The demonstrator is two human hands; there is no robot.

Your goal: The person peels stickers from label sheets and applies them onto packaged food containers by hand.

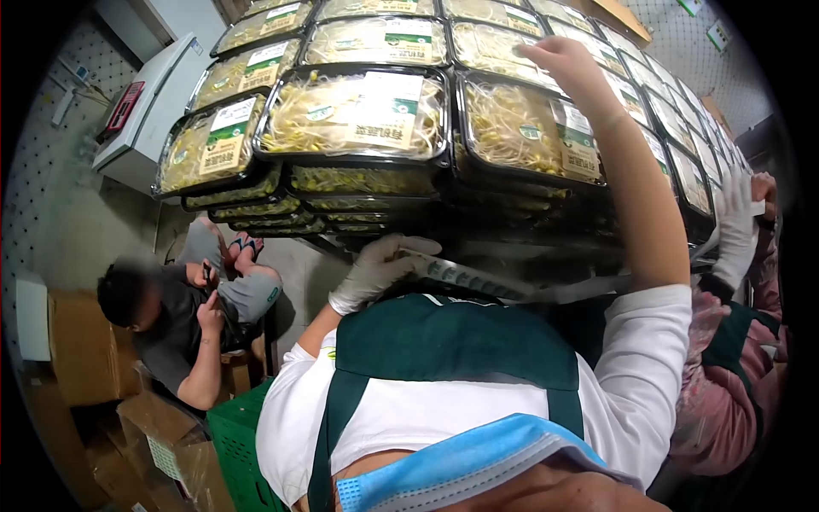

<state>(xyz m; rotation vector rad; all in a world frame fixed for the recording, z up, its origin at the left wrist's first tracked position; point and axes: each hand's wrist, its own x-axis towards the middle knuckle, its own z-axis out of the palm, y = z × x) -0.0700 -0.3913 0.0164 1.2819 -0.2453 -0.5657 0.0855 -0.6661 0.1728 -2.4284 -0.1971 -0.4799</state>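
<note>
My left hand (384,266), in a pale glove, is closed on one end of a strip of labels (478,280) with a row of green marks. The strip runs to the right in front of my apron. My bare right hand (567,68) reaches over the stacked trays, fingers pinched, its fingertips at the film of a bean sprout tray (490,49) in the second row. Whether something small is between those fingertips I cannot make out. Nearest to me are more film-covered sprout trays, one in the middle (316,107) and one to its right (508,119).
Sprout trays stand in several layers, extending back and right. At right, a co-worker's gloved hand (735,226) is beside the stack. A seated person (183,320) at left holds a phone-like object. Cardboard boxes (85,341), a green crate (243,444) and a white cabinet (158,111) stand at left.
</note>
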